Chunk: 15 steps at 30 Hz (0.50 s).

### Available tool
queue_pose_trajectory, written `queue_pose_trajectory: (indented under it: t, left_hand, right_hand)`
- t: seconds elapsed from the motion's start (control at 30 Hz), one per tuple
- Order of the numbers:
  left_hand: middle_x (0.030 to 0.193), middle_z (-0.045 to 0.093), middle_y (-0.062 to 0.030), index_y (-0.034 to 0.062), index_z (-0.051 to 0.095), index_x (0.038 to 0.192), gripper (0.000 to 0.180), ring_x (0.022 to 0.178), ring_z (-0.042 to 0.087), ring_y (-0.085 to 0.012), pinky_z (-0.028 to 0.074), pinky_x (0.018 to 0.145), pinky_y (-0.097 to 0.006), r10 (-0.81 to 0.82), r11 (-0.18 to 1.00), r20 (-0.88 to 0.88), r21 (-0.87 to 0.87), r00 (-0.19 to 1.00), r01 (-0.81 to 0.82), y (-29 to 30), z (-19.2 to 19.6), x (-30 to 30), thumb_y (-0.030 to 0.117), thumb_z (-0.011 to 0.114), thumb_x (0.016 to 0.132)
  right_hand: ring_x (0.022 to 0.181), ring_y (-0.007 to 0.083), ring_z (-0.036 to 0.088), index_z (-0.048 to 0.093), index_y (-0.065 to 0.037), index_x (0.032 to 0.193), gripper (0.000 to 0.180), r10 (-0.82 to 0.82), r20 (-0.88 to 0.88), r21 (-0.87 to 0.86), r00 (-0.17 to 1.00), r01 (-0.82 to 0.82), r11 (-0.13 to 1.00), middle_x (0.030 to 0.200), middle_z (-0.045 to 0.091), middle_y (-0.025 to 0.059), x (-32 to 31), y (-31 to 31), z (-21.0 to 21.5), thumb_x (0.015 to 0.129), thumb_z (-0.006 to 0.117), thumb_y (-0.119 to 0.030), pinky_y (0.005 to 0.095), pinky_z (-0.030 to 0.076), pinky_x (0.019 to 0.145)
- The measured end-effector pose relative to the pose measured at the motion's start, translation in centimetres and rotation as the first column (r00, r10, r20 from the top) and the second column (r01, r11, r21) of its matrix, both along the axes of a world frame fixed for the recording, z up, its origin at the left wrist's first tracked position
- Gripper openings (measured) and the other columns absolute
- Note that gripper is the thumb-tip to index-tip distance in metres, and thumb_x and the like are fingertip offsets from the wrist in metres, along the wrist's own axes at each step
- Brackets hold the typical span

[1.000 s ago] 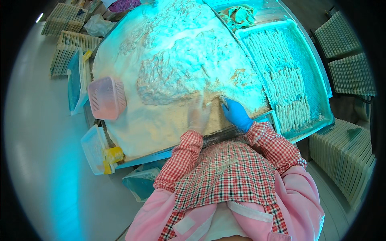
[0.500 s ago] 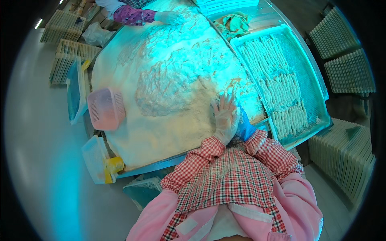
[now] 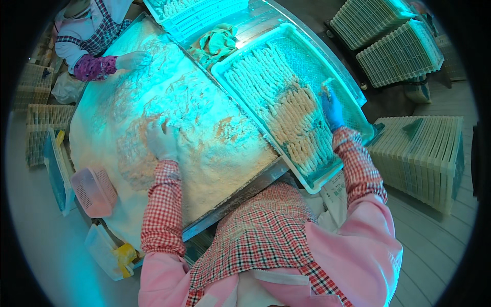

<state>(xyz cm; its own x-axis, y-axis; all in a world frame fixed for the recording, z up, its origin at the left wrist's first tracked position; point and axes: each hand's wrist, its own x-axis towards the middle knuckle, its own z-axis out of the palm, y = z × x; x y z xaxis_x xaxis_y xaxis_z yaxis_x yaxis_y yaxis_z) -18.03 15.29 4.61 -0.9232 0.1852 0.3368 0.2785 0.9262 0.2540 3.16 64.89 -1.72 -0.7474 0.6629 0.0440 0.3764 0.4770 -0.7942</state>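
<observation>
My left hand (image 3: 162,142), in a pale thin glove, rests on the mound of white flour (image 3: 209,169) spread over the table. Its fingers point away from me and look apart, with the tips partly in the flour. Over the far right part of the tray (image 3: 316,185) is my right hand (image 3: 332,108), in a blue glove. Its fingers are closed around a small pale floured strip (image 3: 328,84), whose end shows at the fingertips. Rows of floured strips (image 3: 294,110) lie side by side in the same tray, left of that hand.
Across the table, a co-worker's gloved hand (image 3: 134,60) touches the flour. A crumpled cloth (image 3: 217,43) lies beside white stacked trays (image 3: 204,20). A pink basket (image 3: 94,192) stands at the table's left edge. Stacked racks (image 3: 417,153) stand on the floor at right.
My hands were close together over the flour by the tray. The left has moved left into the mound, the right over to the tray's far side. The view has turned right.
</observation>
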Motion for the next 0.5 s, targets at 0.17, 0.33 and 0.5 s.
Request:
queue_pose_trajectory:
  t: [0.17, 0.33, 0.5]
  left_hand:
    - [0.111, 0.059, -0.0116, 0.0106, 0.065, 0.105, 0.03, 0.101, 0.057, -0.0295, 0.048, 0.081, -0.042, -0.025, 0.96, 0.154, -0.273, 0.988, 0.067, 0.7, 0.3, -2.4, 0.026, 0.065, 0.08]
    - [0.105, 0.062, -0.0118, 0.0093, 0.067, 0.1, 0.024, 0.094, 0.061, -0.0271, 0.049, 0.076, -0.04, -0.029, 0.988, 0.188, -0.143, 0.982, 0.057, 0.0, 0.3, -2.0, 0.024, 0.063, 0.082]
    - [0.082, 0.064, -0.0141, 0.0083, 0.067, 0.096, 0.019, 0.074, 0.061, -0.0261, 0.047, 0.068, -0.037, -0.103, 0.919, 0.387, 0.39, 0.916, -0.061, -1.3, 1.1, 3.2, 0.021, 0.059, 0.085]
  right_hand:
    - [0.115, 0.027, 0.055, 0.049, 0.0, 0.132, 0.064, -0.025, 0.098, -0.437, 0.995, 0.065, 0.897, 0.124, 0.059, 0.0146, -0.9, 8.8, -6.0, 0.097, 0.038, -0.053, 0.0346, 0.04, 0.098]
    - [0.123, 0.0295, 0.048, 0.041, -0.003, 0.139, 0.074, 0.084, -0.038, -0.644, 0.996, -0.089, 0.76, 0.135, 0.05, 0.0171, -3.2, 6.0, -3.5, 0.095, 0.03, -0.062, 0.0404, 0.035, 0.106]
    - [0.115, 0.0296, 0.055, 0.041, -0.007, 0.14, 0.069, 0.121, 0.119, -0.688, 0.986, -0.006, 0.726, 0.13, 0.055, 0.0172, -1.1, 6.4, -1.2, 0.096, 0.028, -0.059, 0.0426, 0.04, 0.101]
